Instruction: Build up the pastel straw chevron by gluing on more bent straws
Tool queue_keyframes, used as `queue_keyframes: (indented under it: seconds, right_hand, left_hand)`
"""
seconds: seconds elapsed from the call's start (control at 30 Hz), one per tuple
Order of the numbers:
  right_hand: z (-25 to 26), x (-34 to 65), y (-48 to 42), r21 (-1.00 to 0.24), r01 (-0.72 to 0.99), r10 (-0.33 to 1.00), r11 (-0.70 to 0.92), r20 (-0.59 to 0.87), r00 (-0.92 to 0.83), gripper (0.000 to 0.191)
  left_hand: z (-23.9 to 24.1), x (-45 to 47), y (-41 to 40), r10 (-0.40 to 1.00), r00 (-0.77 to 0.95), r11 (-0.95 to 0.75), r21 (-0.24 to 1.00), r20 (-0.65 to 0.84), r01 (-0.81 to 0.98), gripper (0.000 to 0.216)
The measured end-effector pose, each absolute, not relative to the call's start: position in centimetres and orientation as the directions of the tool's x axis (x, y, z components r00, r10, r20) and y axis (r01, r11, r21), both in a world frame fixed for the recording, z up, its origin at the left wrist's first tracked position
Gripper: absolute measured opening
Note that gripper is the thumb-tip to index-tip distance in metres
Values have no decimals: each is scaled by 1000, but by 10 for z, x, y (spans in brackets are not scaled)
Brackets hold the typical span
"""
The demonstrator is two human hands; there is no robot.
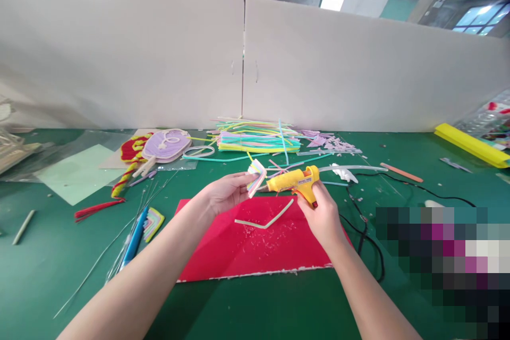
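Note:
Between the fingertips of my left hand point(229, 191) is a small striped pastel piece made of bent pipe cleaners point(257, 178). My right hand point(320, 215) is wrapped round the handle of a yellow glue gun point(295, 180). The gun's nozzle points left and meets or nearly meets the lower edge of the striped piece; I cannot tell whether they touch. Below both hands lies a red sheet point(247, 255) with a rough white front edge. On it rest a pale green pipe cleaner point(266, 226) bent into a V and scattered bits of fluff.
Bundled pastel pipe cleaners point(258, 141) lie at the back, with cut purple pieces point(338, 144) beside them. Left are a lilac round fan shape point(167, 144), a blue tool point(135, 236), another striped piece point(154, 224) and thin wires. A black cord point(364, 234) loops at right.

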State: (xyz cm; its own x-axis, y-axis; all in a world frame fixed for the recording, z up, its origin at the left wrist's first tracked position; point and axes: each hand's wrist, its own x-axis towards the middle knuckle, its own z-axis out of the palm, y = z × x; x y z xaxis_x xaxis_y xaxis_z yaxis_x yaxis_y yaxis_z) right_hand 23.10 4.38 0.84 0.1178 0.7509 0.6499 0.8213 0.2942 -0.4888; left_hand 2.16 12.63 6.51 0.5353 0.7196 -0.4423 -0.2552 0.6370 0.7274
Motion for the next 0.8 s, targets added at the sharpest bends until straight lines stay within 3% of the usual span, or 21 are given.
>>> queue_keyframes:
  seconds: [0.2,0.8]
  right_hand:
    - [9,233,45,-458,844,733,279,669,121,7]
    - [5,240,47,-443,863,697,243,698,162,14]
  left_hand:
    - [62,21,127,709,558,641,724,-432,-254,11]
    - [62,20,127,705,558,643,727,-438,-241,13]
